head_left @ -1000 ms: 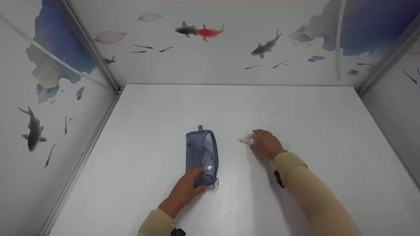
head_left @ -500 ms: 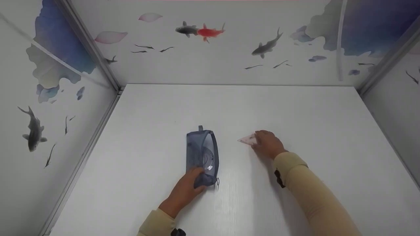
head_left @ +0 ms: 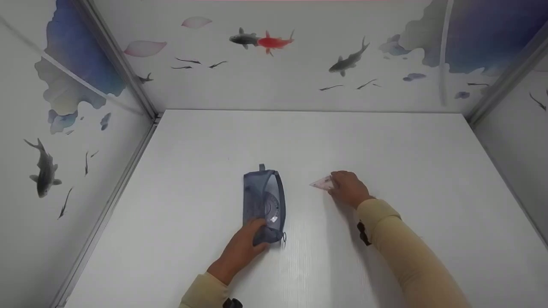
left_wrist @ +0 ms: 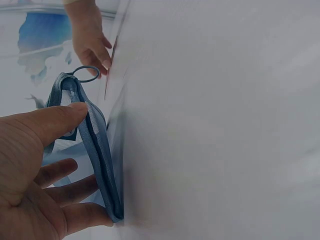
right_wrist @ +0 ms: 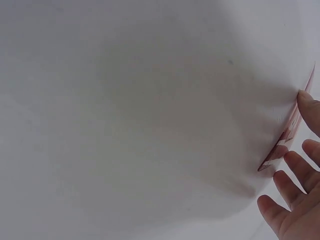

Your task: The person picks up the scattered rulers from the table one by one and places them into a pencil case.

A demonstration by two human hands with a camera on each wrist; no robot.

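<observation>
A blue mesh pencil case [head_left: 253,192] lies on the white table with its zip side open. Inside it shows a clear protractor [head_left: 271,206]. My left hand [head_left: 239,248] grips the case's near end, thumb on the zip edge and fingers on the other side in the left wrist view. To the right of the case, my right hand [head_left: 351,189] holds a pinkish see-through set square [head_left: 320,184] by its right part, with one corner pointing left. In the right wrist view the set square [right_wrist: 286,136] sits close over the table, between thumb and fingertips.
The white table [head_left: 205,145] ends at a back wall [head_left: 291,85] painted with fish. Side walls [head_left: 85,222] rise at left and right. A ring pull [left_wrist: 86,73] hangs from the case's zip.
Almost nothing moves. My right hand and its fingers shift very slightly about the set square; the left hand and the pencil case stay in place.
</observation>
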